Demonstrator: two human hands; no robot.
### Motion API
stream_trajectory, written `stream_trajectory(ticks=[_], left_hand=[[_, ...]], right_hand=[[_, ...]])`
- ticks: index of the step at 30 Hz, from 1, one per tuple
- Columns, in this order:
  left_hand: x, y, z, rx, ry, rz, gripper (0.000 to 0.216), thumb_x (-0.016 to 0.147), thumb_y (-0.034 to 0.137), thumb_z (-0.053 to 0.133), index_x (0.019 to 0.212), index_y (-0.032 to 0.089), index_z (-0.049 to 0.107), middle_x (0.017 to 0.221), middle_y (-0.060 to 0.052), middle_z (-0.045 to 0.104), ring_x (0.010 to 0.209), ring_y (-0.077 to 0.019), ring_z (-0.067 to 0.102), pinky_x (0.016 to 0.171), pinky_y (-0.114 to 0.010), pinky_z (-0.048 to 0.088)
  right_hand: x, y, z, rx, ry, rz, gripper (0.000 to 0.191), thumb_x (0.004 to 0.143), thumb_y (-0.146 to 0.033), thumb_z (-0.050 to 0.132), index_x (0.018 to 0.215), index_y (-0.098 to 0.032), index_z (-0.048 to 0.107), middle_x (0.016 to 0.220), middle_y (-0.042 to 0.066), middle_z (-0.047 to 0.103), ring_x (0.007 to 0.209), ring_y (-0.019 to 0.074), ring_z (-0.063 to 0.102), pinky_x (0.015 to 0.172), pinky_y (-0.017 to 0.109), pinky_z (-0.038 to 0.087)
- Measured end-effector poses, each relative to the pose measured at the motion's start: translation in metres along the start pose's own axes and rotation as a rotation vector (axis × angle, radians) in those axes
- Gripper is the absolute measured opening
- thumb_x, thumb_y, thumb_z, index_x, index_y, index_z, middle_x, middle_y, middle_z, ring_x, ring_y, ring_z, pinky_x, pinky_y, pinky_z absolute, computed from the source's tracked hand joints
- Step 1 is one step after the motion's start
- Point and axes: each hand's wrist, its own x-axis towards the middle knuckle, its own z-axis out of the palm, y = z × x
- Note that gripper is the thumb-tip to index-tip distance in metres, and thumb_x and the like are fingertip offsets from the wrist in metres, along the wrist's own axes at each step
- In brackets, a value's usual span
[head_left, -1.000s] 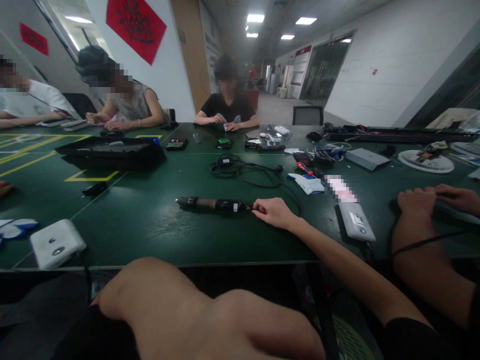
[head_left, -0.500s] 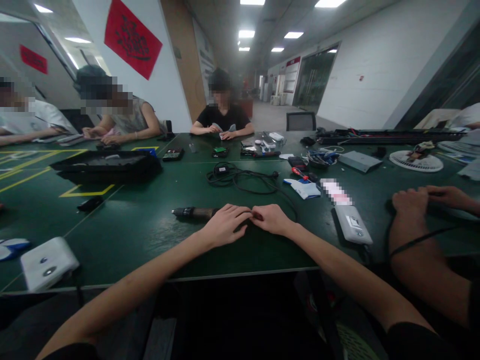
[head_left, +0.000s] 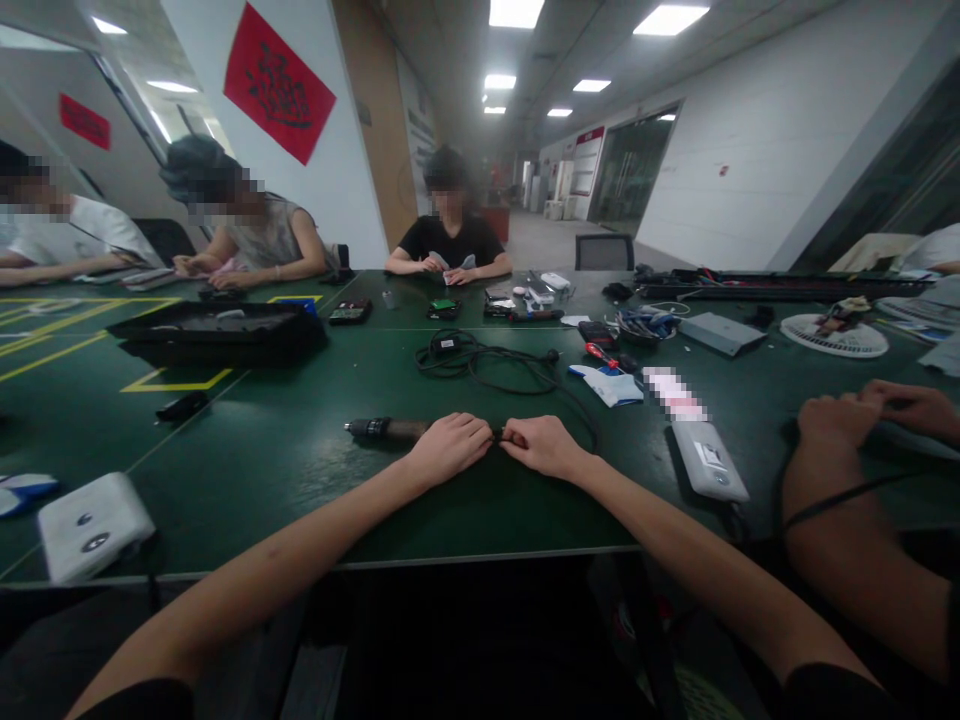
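Note:
An electric screwdriver (head_left: 386,430) with a brownish barrel, black collar and silver tip lies on the green table, pointing left. My left hand (head_left: 454,442) is closed over its rear end, hiding that part. Just to the right, my right hand (head_left: 546,445) is closed in a pinch on a small dark cable end, mostly covered by the fingers. A narrow gap separates the two hands, with something small and dark in it. From the loose coil ahead, a black cable (head_left: 574,395) runs back toward my right wrist.
A black tray (head_left: 217,330) stands at the left, with a white box (head_left: 96,527) nearer me. To the right lie a white device (head_left: 709,462), a blue-and-white packet (head_left: 611,385) and a red screwdriver (head_left: 602,354). A co-worker's hands (head_left: 851,415) rest at far right; several people sit opposite.
My left fingers have drawn together around the screwdriver's rear end. The hands, touching before, now have a small gap between them. The view has shifted slightly.

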Motion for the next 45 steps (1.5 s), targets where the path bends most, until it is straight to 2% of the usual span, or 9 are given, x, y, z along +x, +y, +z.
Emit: stream_trajectory(ticks=[3,7,12,19,24,29,33,41,45], left_hand=[[0.002,-0.006,-0.002,0.015,-0.027,0.062,0.023,0.107,0.034,0.045,0.112,0.02,0.062,0.108,-0.009,0.069,0.1,-0.0222,0.066,0.09,-0.038,0.05],[0.003,-0.01,-0.005,-0.042,-0.043,0.076,0.024,0.104,0.032,0.048,0.122,0.021,0.06,0.112,-0.009,0.068,0.102,-0.0218,0.066,0.09,-0.036,0.05],[0.004,-0.007,-0.005,-0.058,-0.041,0.0,0.021,0.105,0.037,0.047,0.111,0.021,0.06,0.103,-0.006,0.069,0.097,-0.0211,0.066,0.087,-0.035,0.05],[0.004,-0.004,-0.004,-0.057,-0.003,0.011,0.019,0.106,0.032,0.046,0.116,0.022,0.059,0.117,-0.007,0.068,0.104,-0.0204,0.066,0.092,-0.035,0.05],[0.006,-0.003,-0.008,-0.074,-0.014,-0.03,0.02,0.104,0.035,0.05,0.117,0.022,0.058,0.113,-0.006,0.069,0.1,-0.0208,0.068,0.088,-0.035,0.051],[0.004,-0.001,-0.016,-0.139,-0.01,-0.061,0.026,0.096,0.027,0.057,0.122,0.023,0.058,0.108,-0.006,0.071,0.099,-0.0223,0.068,0.09,-0.038,0.05],[0.002,-0.005,-0.011,-0.147,-0.005,-0.082,0.02,0.1,0.033,0.056,0.117,0.024,0.06,0.102,-0.004,0.071,0.094,-0.0212,0.068,0.085,-0.036,0.05],[0.002,-0.005,-0.005,-0.064,-0.005,-0.02,0.019,0.104,0.035,0.052,0.116,0.024,0.061,0.111,-0.005,0.071,0.099,-0.0209,0.067,0.085,-0.036,0.047],[0.003,-0.004,-0.006,-0.052,-0.003,-0.047,0.017,0.103,0.034,0.052,0.112,0.023,0.061,0.107,-0.005,0.071,0.096,-0.0203,0.066,0.085,-0.035,0.047]], right_hand=[[0.001,-0.001,-0.001,-0.01,0.002,-0.01,0.007,0.095,-0.027,0.069,0.093,-0.021,0.065,0.077,-0.002,0.066,0.066,0.0123,0.055,0.066,0.025,0.029],[0.002,-0.002,-0.003,-0.016,0.006,-0.017,0.008,0.095,-0.027,0.069,0.094,-0.021,0.066,0.079,-0.001,0.068,0.068,0.0131,0.057,0.067,0.025,0.031],[0.001,-0.001,-0.002,-0.005,0.011,-0.024,0.007,0.096,-0.027,0.069,0.096,-0.02,0.067,0.081,0.0,0.069,0.07,0.0135,0.058,0.068,0.025,0.032],[0.001,0.0,-0.001,-0.003,0.014,-0.019,0.008,0.095,-0.027,0.069,0.095,-0.02,0.066,0.08,-0.001,0.068,0.069,0.0128,0.058,0.067,0.024,0.032],[0.001,0.0,-0.002,0.002,0.004,-0.003,0.008,0.095,-0.027,0.07,0.096,-0.02,0.066,0.08,-0.001,0.068,0.069,0.013,0.058,0.066,0.024,0.032],[0.001,0.0,-0.003,0.016,0.004,-0.003,0.007,0.096,-0.027,0.069,0.097,-0.021,0.066,0.079,-0.001,0.068,0.069,0.013,0.058,0.067,0.024,0.032],[0.002,-0.001,-0.003,0.012,0.0,0.002,0.007,0.095,-0.027,0.069,0.096,-0.021,0.066,0.079,-0.001,0.067,0.069,0.0128,0.057,0.066,0.024,0.031],[0.001,-0.001,-0.001,0.024,0.003,-0.004,0.008,0.096,-0.028,0.068,0.099,-0.021,0.066,0.078,-0.001,0.067,0.069,0.0128,0.057,0.067,0.024,0.031],[0.002,0.0,-0.001,0.021,0.003,0.005,0.007,0.096,-0.027,0.068,0.097,-0.021,0.067,0.077,-0.002,0.067,0.068,0.0126,0.057,0.066,0.024,0.031]])
